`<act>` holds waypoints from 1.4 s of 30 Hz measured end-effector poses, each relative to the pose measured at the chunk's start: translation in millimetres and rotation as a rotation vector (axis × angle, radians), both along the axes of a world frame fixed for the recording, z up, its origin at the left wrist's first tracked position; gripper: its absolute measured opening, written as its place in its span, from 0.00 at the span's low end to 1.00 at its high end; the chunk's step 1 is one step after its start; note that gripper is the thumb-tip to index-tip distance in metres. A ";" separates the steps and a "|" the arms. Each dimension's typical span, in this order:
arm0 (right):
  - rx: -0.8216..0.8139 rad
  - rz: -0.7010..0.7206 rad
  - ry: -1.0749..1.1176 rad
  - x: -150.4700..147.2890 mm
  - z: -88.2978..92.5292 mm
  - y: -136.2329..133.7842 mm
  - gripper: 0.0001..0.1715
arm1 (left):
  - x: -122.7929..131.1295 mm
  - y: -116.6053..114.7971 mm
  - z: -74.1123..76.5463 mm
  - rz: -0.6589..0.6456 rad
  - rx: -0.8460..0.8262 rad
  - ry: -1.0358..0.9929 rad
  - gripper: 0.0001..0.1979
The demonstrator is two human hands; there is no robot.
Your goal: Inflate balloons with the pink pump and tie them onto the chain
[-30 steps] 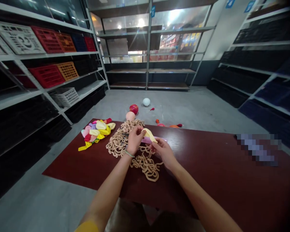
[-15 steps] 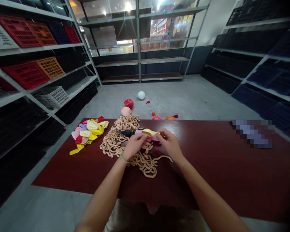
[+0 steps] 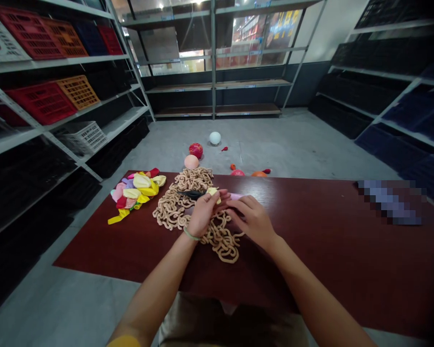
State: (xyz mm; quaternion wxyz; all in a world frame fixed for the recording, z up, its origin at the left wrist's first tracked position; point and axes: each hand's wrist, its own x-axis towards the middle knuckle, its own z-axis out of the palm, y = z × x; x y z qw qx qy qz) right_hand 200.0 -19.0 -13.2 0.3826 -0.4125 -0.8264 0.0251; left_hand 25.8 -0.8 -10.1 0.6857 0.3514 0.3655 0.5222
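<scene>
Centrally, left hand (image 3: 203,213), right hand (image 3: 251,221) over balloon chain (image 3: 222,246), near far table edge (image 3: 311,177)

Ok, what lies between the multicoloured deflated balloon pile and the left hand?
In the head view, a heap of tan looped cord fills that stretch, from beside the multicoloured deflated balloon pile up to the left hand.

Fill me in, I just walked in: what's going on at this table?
A person at a dark red table has a pale yellow balloon on a black-tipped pink tool; the left hand grips it, the right hand close beside it. Both are above a pile of tan looped strands. Flat balloons lie to the left, and a white balloon sits on the floor beyond.
</scene>
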 end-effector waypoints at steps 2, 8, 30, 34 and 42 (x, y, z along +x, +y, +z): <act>-0.002 -0.089 -0.015 4.2 -4.8 5.7 0.14 | -5.9 3.6 1.2 0.081 0.027 -0.022 0.18; -0.067 -0.152 -0.281 7.1 -28.6 24.8 0.28 | -30.6 20.4 2.3 0.265 0.143 -0.099 0.18; 0.064 -0.222 -0.356 38.2 -21.9 9.6 0.24 | -63.5 38.3 -1.9 0.503 0.062 -0.277 0.14; 0.060 -0.139 -0.358 34.4 -21.0 2.9 0.28 | -61.2 38.4 -1.6 0.487 0.064 -0.276 0.13; 0.037 -0.157 -0.352 31.5 -22.5 0.4 0.30 | -58.0 35.7 -4.5 0.475 0.082 -0.255 0.14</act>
